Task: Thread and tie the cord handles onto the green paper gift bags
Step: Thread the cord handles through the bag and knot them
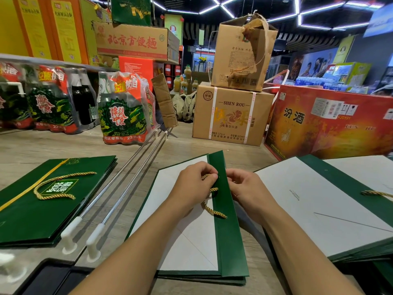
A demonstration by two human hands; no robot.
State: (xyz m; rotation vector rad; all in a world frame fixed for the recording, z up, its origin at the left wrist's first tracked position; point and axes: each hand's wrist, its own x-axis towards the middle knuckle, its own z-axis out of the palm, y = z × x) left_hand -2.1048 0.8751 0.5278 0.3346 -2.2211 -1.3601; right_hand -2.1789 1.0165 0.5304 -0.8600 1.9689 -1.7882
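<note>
Shop interior, wood-grain surface [191, 145], stacked cardboard boxes [229, 116] behind. Both bare forearms reach forward and meet at centre. Left hand [194, 184] curls its fingers round a twisted gold cord [212, 209] at the matte green band of a flat paper bag [225, 241], white inside. Right hand [244, 188] pinches the band's other edge. The cord's loose end trails across the band. A finished green bag [32, 213] lies left; shiny metal rods [131, 173] lie between.
</note>
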